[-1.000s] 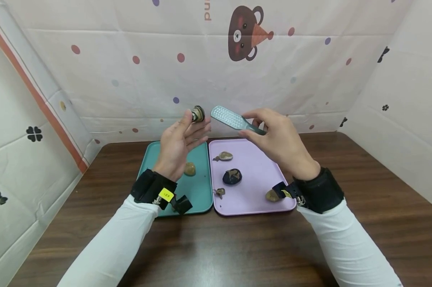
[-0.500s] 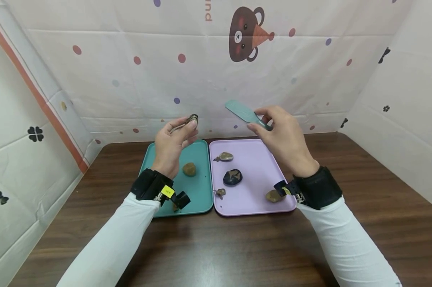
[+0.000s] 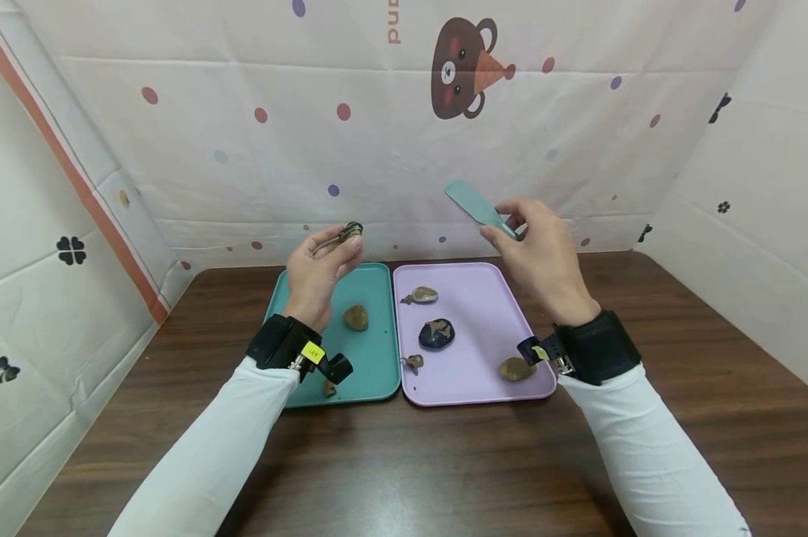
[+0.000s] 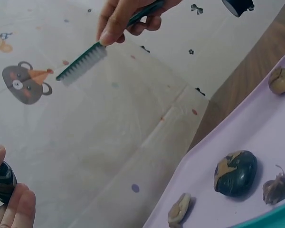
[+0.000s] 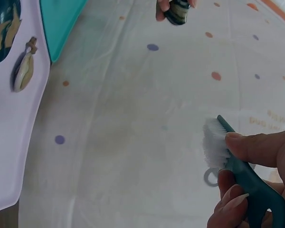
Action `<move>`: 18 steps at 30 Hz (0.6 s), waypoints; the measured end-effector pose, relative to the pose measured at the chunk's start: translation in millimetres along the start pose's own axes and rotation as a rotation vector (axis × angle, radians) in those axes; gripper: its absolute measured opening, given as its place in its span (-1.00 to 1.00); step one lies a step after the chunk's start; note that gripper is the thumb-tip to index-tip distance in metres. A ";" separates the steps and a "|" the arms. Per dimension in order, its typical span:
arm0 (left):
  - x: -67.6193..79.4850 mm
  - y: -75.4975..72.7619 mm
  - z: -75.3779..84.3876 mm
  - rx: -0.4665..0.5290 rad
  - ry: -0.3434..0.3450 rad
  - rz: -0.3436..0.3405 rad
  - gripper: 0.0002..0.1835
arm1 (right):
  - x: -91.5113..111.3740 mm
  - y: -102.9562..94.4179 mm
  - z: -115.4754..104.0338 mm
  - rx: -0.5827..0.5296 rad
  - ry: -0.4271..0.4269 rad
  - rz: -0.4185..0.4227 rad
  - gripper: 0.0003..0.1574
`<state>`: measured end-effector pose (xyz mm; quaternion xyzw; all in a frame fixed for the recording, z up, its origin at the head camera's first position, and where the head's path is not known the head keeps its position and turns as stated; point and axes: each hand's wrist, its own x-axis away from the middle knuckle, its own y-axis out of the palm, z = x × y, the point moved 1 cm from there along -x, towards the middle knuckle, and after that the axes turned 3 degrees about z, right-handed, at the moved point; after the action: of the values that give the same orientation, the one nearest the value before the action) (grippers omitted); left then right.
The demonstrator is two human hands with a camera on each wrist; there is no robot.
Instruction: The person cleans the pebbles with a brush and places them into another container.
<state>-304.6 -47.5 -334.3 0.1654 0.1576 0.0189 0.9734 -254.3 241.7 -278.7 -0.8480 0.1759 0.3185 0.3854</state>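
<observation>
My left hand (image 3: 318, 270), raised above the teal tray (image 3: 379, 365), pinches a small, dark, banded object (image 3: 353, 229) that looks like a snail shell. The object shows partly between thumb and fingers in the left wrist view. In my right hand (image 3: 543, 259) is a teal brush (image 3: 469, 201), gripped by its handle between thumb and fingers. White bristles (image 5: 213, 145) point away from the head camera, so its smooth back shows there. Brush and banded object are well apart, both held up in front of the wall cloth.
A lilac tray (image 3: 474, 321) adjoins the teal one. On it lie a dark, tan-patched stone (image 3: 436, 334), a pale oval piece (image 3: 423, 295), a small grey-brown piece (image 3: 414, 362) and a brown stone (image 3: 516, 368). An olive-brown stone (image 3: 355, 318) lies on the teal tray.
My left hand has gone from an open palm to bent fingers around the banded object, moving slightly left and down. The brush has moved right, away from it, and turned its back to the head camera.
</observation>
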 end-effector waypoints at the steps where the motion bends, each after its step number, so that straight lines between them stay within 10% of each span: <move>1: -0.8 -0.8 -0.8 -0.004 -0.006 0.005 -0.47 | -0.4 -0.1 1.4 0.001 0.009 -0.002 -0.54; 18: -11.7 -20.3 -14.0 0.019 -0.123 0.060 -0.40 | -6.7 1.3 32.6 0.001 0.130 -0.048 -0.46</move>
<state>-320.4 -63.3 -350.0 0.1802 0.0925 0.0363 0.9786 -273.2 266.2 -291.1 -0.8706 0.1804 0.2535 0.3812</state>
